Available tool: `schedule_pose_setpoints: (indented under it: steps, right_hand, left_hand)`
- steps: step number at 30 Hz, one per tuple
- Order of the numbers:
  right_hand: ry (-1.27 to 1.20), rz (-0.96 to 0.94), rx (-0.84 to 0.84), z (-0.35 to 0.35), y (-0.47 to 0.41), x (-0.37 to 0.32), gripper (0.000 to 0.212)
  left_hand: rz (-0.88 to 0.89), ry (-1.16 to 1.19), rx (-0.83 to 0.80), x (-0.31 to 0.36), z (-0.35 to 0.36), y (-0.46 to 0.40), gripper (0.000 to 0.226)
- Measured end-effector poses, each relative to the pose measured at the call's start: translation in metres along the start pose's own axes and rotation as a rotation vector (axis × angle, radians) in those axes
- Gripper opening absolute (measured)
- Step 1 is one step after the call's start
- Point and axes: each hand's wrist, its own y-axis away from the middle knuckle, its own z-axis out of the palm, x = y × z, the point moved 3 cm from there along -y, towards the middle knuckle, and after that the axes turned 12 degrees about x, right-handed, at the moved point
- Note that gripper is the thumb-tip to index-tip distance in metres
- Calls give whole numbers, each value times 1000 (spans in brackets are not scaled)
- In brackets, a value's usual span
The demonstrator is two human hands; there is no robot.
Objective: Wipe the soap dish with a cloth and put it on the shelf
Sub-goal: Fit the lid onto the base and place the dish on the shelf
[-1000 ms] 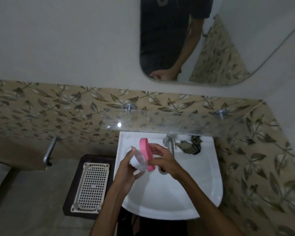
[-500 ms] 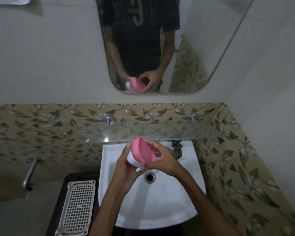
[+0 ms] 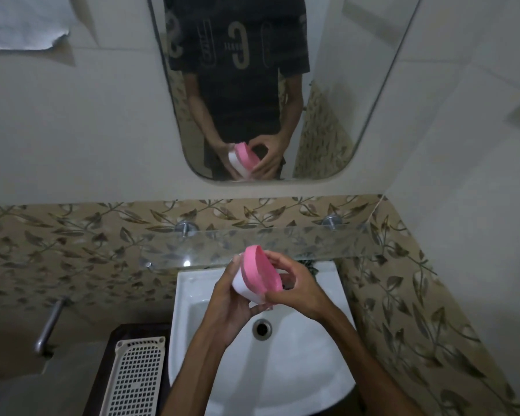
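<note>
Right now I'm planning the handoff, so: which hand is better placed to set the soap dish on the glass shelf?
Probably the left hand: it cups the soap dish from underneath, just below the glass shelf. The right hand only pinches its rim.

Setting: a small home bathroom, washbasin corner. A white ceramic basin (image 3: 297,370) with a round drain (image 3: 262,328) was fixed against the back wall. A clear glass shelf (image 3: 282,241) was carried on two chrome pegs (image 3: 183,227) just above the basin's back edge. A rounded mirror (image 3: 327,130) was mounted higher, on plain pale wall. A band of leaf-patterned tile (image 3: 72,235) was run along both walls. A perforated plastic tray (image 3: 135,382) was set beside the basin's left edge.
</note>
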Motion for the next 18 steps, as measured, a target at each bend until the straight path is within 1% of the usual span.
schedule_pose_setpoints:
  steps: [7,12,18]
  right_hand:
    - [109,-68,-49,-4,-2,-7,87]
    - [158,-92,-74,-6,-3,-11,91]
    - [195,-132,-92,-10,-1,-21,92]
  left_hand:
    - [-10,-6,-16,-1,8,-1,73]
    - [-22,-6,-18,2,10,3,74]
    - [-42,8,-38,5,14,5,72]
